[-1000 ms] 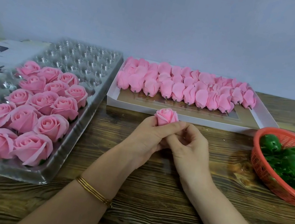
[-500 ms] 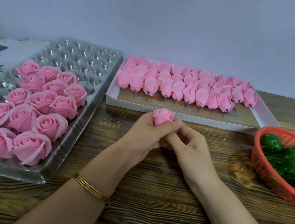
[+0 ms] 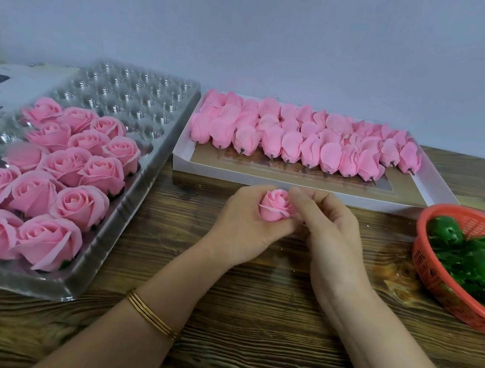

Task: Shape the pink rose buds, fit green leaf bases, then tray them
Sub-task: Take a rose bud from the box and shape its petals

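Pink bud (image 3: 275, 209), base hidden by hands (image 3: 243, 229) (image 3: 331, 241), basket (image 3: 428, 268) cut off

The rose bud (image 3: 276, 206) is soft pink. Left of it, opened roses (image 3: 69, 166) of the same pink sit in a clear, silvery dimpled tray (image 3: 140, 94). Beyond it, pink buds (image 3: 291, 140) lie in a white box (image 3: 204, 170) with a brown floor. Right of it, an orange-red mesh basket (image 3: 432, 275) holds dark green leaf bases (image 3: 480, 261). The surface (image 3: 244, 314) is brown, streaky-grained wood.
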The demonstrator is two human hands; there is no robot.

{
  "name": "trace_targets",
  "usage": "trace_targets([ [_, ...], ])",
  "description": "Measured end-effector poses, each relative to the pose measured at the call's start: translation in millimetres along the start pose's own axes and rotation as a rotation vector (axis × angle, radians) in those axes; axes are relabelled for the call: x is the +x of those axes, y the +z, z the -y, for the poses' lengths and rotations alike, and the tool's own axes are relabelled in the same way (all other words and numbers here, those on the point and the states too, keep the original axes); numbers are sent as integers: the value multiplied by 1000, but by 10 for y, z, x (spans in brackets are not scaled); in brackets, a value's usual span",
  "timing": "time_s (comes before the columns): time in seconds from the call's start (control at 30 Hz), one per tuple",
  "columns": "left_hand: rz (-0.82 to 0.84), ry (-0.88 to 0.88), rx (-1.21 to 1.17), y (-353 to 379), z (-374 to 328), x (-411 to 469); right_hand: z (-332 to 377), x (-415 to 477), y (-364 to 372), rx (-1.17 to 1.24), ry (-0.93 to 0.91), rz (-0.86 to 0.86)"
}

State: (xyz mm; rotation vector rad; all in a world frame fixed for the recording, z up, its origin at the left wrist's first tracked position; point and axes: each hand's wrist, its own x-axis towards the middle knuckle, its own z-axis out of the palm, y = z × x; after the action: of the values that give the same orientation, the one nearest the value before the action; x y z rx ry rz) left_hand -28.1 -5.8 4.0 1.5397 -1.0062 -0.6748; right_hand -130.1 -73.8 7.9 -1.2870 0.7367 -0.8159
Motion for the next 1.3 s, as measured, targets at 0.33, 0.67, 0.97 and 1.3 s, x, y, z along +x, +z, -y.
trace_targets([
  [0.33, 19, 71, 124, 3, 6, -6, 12, 11, 5, 67, 96, -4],
  [0.67, -3, 8, -65, 21, 61, 17, -36, 10, 6, 150, 80, 26],
  [0.97, -117, -83, -391, -2, 57, 49, -78, -67, 47, -43, 11, 108],
  [1.3, -52, -101, -479, -4, 12, 44, -77, -88, 86, -80, -41, 126],
])
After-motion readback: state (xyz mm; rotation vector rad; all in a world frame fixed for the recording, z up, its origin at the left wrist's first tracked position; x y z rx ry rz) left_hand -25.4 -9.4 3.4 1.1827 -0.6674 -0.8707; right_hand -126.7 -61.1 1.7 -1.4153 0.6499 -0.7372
